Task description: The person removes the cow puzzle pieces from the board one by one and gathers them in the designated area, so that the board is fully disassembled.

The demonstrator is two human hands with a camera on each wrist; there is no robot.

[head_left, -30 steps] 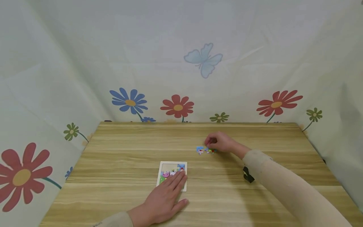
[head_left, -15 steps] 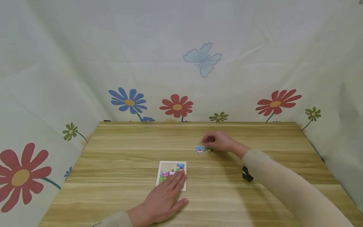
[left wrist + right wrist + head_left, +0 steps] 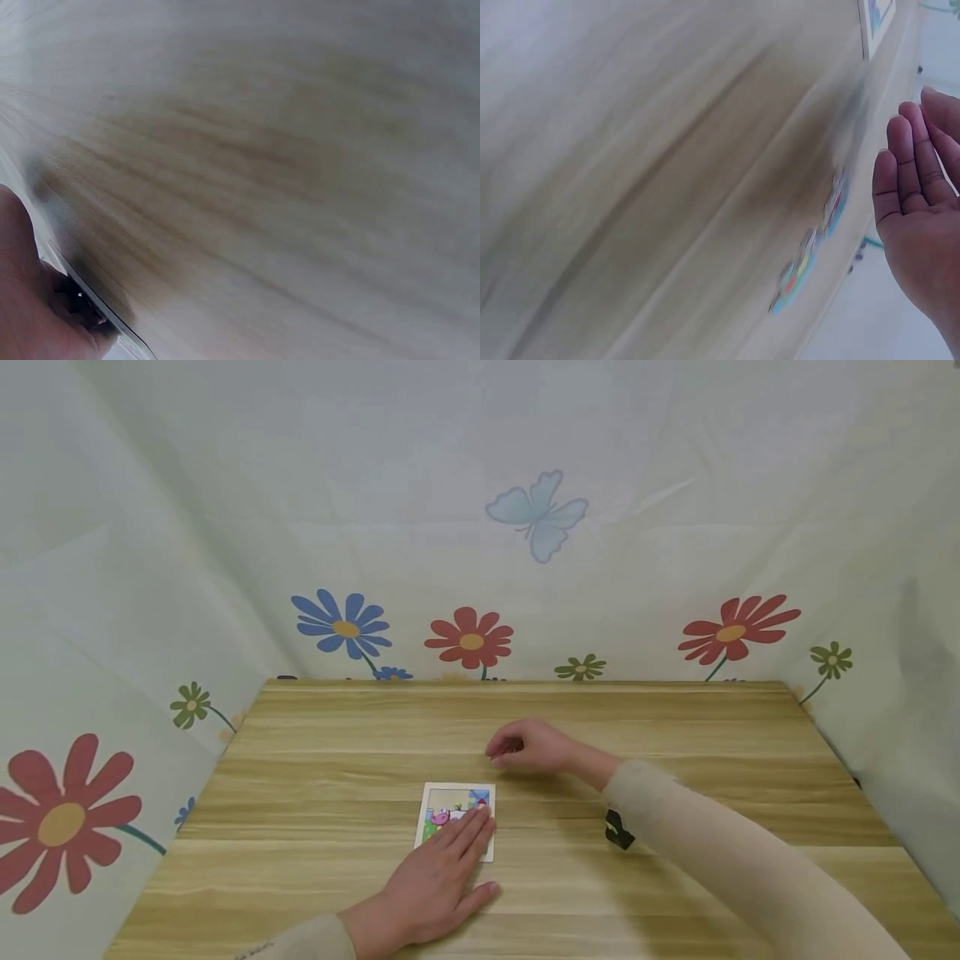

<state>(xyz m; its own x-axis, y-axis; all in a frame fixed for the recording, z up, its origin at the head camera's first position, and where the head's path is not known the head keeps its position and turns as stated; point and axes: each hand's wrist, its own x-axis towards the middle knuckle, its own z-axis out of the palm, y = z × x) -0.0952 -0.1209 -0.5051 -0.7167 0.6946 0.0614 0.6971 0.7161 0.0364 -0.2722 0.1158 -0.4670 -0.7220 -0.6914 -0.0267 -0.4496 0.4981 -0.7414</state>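
My left hand (image 3: 438,881) lies with straight fingers on a small framed jigsaw puzzle (image 3: 426,825), covering its lower right part. The puzzle has a white border, a pink cartoon animal and a bare beige patch at the top left. Behind and right of it, my right hand (image 3: 532,747) is over the table, thumb and forefinger brought together. In the right wrist view its other fingers (image 3: 922,161) are bent; I cannot tell whether the fingertips hold anything. Two colourful puzzle pieces (image 3: 791,277) lie on the table below this hand; the head view hides them behind it.
The wood-grain table (image 3: 337,760) ends at a pale curtain (image 3: 405,485) printed with flowers and a butterfly. A small black device (image 3: 618,831) shows beside the right sleeve (image 3: 697,827).
My right hand has moved left and slightly nearer, over the spot where the puzzle pieces showed before. The left hand has stayed on the framed puzzle.
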